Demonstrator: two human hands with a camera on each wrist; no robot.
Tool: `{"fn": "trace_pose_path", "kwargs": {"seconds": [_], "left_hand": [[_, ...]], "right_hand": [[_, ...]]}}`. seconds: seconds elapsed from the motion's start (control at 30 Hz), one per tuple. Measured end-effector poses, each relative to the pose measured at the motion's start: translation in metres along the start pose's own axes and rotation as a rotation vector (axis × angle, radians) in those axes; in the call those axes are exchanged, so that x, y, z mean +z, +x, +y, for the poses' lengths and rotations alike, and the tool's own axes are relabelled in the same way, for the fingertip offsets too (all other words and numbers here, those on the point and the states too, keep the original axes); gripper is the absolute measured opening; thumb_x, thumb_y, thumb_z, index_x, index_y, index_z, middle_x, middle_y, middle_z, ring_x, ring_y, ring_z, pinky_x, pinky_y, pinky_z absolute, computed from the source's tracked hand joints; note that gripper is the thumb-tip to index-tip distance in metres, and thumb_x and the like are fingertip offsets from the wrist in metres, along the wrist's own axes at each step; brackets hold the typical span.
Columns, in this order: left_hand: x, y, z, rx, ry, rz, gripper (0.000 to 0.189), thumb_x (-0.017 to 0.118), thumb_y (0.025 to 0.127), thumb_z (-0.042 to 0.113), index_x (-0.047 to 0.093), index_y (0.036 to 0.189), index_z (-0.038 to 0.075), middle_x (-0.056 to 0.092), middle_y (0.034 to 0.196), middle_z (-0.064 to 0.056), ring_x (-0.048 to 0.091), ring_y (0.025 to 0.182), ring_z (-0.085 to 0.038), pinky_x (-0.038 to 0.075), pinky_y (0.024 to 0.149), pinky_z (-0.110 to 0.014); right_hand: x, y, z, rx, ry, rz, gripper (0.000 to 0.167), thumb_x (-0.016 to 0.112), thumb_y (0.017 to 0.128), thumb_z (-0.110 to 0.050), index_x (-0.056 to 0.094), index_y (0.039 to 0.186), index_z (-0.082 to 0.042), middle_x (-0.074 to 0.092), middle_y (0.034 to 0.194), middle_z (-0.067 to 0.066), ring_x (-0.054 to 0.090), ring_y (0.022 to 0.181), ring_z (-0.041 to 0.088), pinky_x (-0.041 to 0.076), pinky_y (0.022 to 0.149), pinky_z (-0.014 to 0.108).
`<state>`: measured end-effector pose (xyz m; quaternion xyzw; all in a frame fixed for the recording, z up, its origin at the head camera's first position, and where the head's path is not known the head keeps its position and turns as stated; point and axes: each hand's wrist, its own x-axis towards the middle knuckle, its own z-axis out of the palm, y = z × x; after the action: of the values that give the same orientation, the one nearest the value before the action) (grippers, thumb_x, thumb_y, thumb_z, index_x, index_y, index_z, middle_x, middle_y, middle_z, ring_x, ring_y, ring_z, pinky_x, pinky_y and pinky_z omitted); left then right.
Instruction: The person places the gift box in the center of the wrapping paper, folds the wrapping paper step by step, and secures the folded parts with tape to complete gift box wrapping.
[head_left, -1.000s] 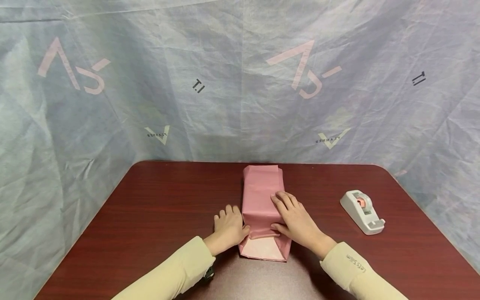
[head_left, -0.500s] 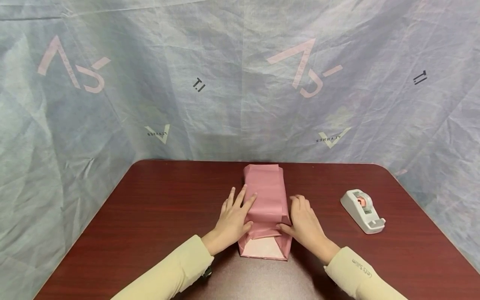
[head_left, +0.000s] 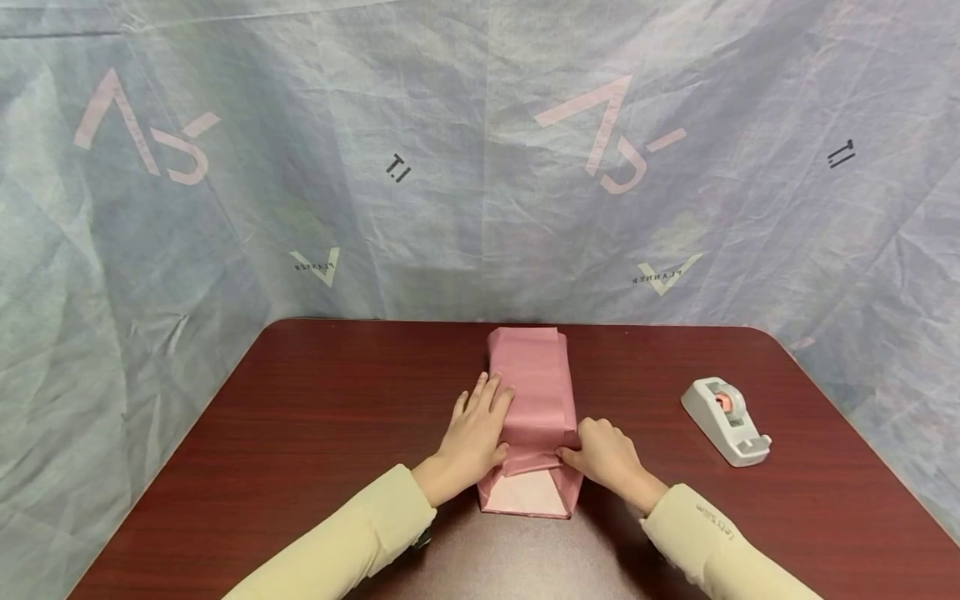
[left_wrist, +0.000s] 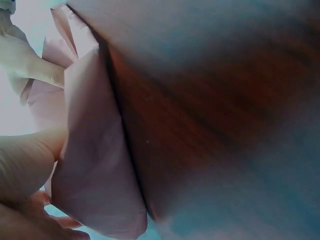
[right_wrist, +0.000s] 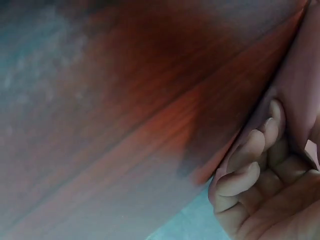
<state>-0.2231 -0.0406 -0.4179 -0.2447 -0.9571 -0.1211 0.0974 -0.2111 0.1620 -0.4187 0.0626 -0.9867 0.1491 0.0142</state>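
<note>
A long box-shaped package in pink wrapping paper [head_left: 531, 367] lies on the table, its near end folded into flaps around a pale trapezoid [head_left: 527, 494]. My left hand [head_left: 471, 437] rests on the package's left side, fingers spread straight over its top. Against the right side, my right hand [head_left: 609, 457] grips the paper near the front, its thumb on the folded part. The right wrist view shows curled fingers [right_wrist: 250, 150] close to the pink side. In the left wrist view, the paper's side [left_wrist: 95, 155] stands along the tabletop with a thumb [left_wrist: 35, 150] at its upper edge.
A white tape dispenser [head_left: 726, 421] with an orange-cored roll stands to the right on the dark red wooden table [head_left: 322, 417]. Behind and on both sides hangs a grey-blue printed sheet [head_left: 480, 167].
My left hand has moved from the package's left edge onto its top. My right hand has slid off the top to the right side, and its fingers have curled.
</note>
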Motion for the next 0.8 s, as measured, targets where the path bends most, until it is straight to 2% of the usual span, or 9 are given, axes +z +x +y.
{"fn": "trace_pose_path", "kwargs": {"seconds": [0.17,0.27,0.5,0.63,0.73,0.8], "left_hand": [[0.004,0.002,0.003,0.007,0.122,0.01,0.082,0.076,0.072,0.03,0.032,0.138,0.008,0.027,0.146,-0.018,0.024,0.137,-0.031,0.029,0.105,-0.049],[0.005,0.002,0.005,0.004,0.158,0.018,0.083,0.076,0.071,0.032,0.032,0.137,0.007,0.029,0.145,-0.018,0.026,0.137,-0.031,0.03,0.104,-0.047],[0.007,0.004,0.007,-0.021,0.186,0.018,0.083,0.076,0.071,0.031,0.032,0.138,0.006,0.028,0.145,-0.019,0.025,0.137,-0.031,0.027,0.106,-0.046],[0.007,0.004,0.008,-0.035,0.195,0.008,0.084,0.075,0.071,0.03,0.031,0.138,0.005,0.027,0.146,-0.019,0.024,0.137,-0.03,0.025,0.108,-0.046],[0.007,0.004,0.009,-0.041,0.202,-0.001,0.084,0.075,0.072,0.031,0.031,0.139,0.005,0.027,0.146,-0.019,0.024,0.138,-0.03,0.025,0.108,-0.046],[0.007,0.004,0.009,-0.042,0.204,0.001,0.084,0.075,0.072,0.031,0.031,0.138,0.005,0.027,0.145,-0.019,0.024,0.138,-0.03,0.025,0.108,-0.046]], "right_hand": [[-0.004,-0.007,-0.001,0.035,-0.007,-0.082,0.04,0.069,0.075,-0.043,0.052,0.057,-0.013,0.052,0.05,0.001,0.049,0.047,0.015,0.035,0.041,0.033],[-0.003,-0.008,-0.002,0.051,0.011,-0.111,0.041,0.069,0.076,-0.044,0.05,0.055,-0.014,0.049,0.05,-0.002,0.047,0.046,0.013,0.033,0.041,0.031],[0.0,-0.007,-0.001,0.053,0.009,-0.084,0.044,0.067,0.078,-0.042,0.045,0.053,-0.014,0.042,0.052,-0.001,0.043,0.046,0.014,0.03,0.04,0.029],[-0.002,-0.012,0.0,0.072,0.016,-0.126,0.043,0.065,0.079,-0.044,0.051,0.051,-0.014,0.047,0.044,-0.004,0.047,0.046,0.013,0.033,0.041,0.03],[-0.002,-0.016,-0.001,0.077,0.015,-0.143,0.039,0.064,0.082,-0.038,0.053,0.053,-0.013,0.05,0.04,-0.006,0.049,0.046,0.013,0.036,0.043,0.031],[-0.001,-0.018,-0.002,0.066,-0.003,-0.125,0.036,0.064,0.083,-0.034,0.054,0.057,-0.011,0.052,0.045,-0.003,0.052,0.049,0.015,0.039,0.044,0.033]]}}
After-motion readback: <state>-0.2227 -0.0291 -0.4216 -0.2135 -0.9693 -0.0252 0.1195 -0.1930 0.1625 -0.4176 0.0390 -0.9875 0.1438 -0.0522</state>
